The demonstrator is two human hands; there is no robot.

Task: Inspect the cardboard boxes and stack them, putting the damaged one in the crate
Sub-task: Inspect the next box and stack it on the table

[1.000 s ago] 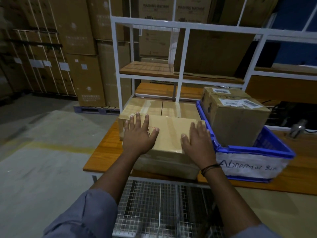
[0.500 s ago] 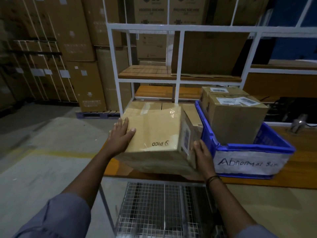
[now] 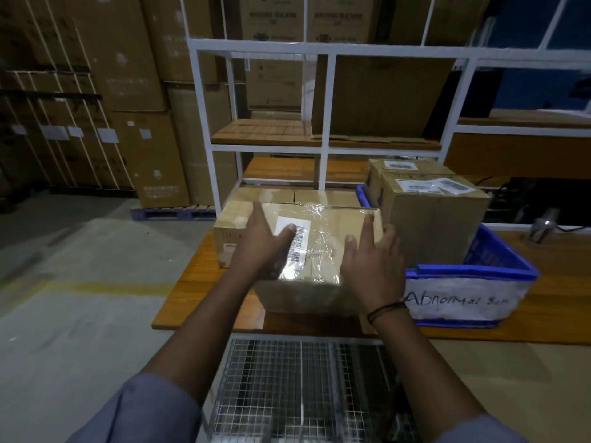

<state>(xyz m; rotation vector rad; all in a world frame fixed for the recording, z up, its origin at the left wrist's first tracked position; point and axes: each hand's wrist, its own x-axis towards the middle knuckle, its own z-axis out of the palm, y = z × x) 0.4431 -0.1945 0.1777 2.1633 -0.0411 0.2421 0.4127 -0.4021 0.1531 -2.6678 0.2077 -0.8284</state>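
Note:
A cardboard box [image 3: 323, 241] with a white barcode label and shiny clear tape on its upper face sits at the front of the wooden table [image 3: 198, 282]. My left hand [image 3: 260, 247] lies flat on its left part, thumb across the label. Against the box's right edge presses my right hand [image 3: 374, 266], fingers straight. Right behind it stand more tan boxes [image 3: 230, 231], side by side. To the right is the blue crate [image 3: 473, 273] marked "Abnormal Bin", holding two labelled boxes [image 3: 431, 219].
A white metal shelf frame [image 3: 323, 123] with wooden boards rises behind the table. A wire-mesh cart [image 3: 303, 385] is below the table's front edge. Tall stacked cartons [image 3: 96, 91] on pallets fill the back left, with concrete floor [image 3: 80, 298] on the left.
The box was lifted and tipped up between both hands, then turned; now its labelled, taped face points up and both hands rest on it again.

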